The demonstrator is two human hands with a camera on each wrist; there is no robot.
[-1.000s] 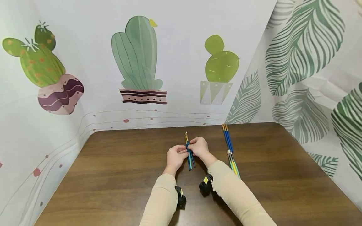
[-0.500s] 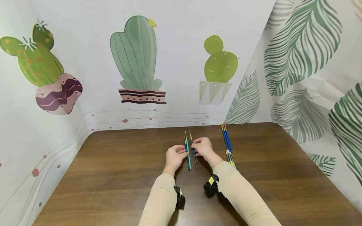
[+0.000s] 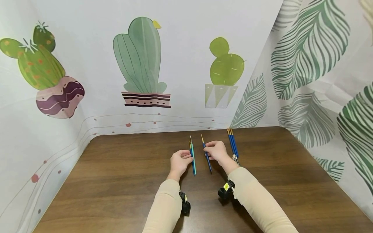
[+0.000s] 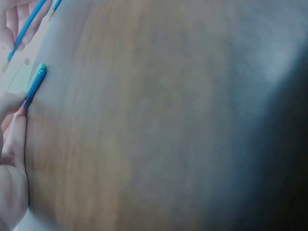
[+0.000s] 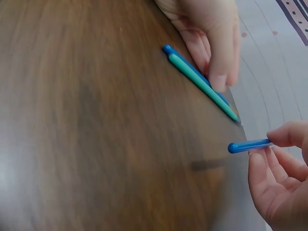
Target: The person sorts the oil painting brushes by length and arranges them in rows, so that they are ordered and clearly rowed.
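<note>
In the head view, my left hand (image 3: pixel 179 162) is at the middle of the table, its thumb and fingers pinching a blue paintbrush (image 5: pixel 167 49) and a teal paintbrush (image 5: pixel 195 77) that lie side by side. To the right, my right hand (image 3: pixel 218 151) pinches another blue paintbrush (image 3: pixel 208 161) around its handle, bristle end pointing to the far edge. The right wrist view shows this brush's rounded handle end sticking out from the thumb and fingers, above the tabletop. A gap separates it from the pair.
Several blue paintbrushes (image 3: pixel 234 144) lie together at the back right of the wooden table (image 3: pixel 125 174). Nearer, white-tipped paintbrushes (image 3: pixel 235 158) are mostly hidden by the right arm. A patterned cloth backdrop (image 3: pixel 186 97) stands behind the table's far edge.
My right hand has drawn one blue paintbrush away from the other two and carried it rightward. My left hand has stayed in place with the blue and teal brushes.
</note>
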